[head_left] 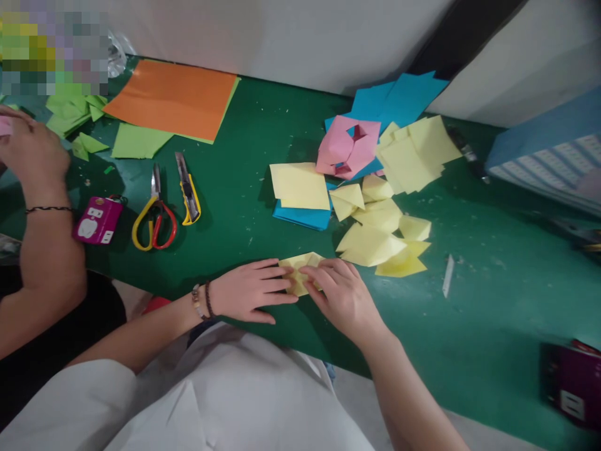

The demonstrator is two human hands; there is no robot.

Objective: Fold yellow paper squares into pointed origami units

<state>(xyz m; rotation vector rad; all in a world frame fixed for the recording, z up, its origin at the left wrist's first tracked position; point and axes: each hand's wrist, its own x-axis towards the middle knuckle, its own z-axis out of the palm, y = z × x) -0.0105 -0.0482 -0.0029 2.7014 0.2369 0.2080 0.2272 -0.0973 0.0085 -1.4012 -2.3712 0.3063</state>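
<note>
Down at the near edge of the green table (225,232), the small yellow paper (300,261) lies under both hands. The left hand (248,291) is flat with its fingers a bit spread, tips over one side, I'd guess as a paperweight so nothing slides. The right hand (350,300) has bent fingers and a thumb down on the other side, probably working a crease, but can't tell if they're actually pinching it. Just beyond sit folded yellow pieces (370,244), crowding that side, so reaching the pink folded paper (338,141) means going over them. Off left, scissors (156,181) and a cutter (189,194), blade out, lie between this person and a neighbour's hand (37,150).
</note>
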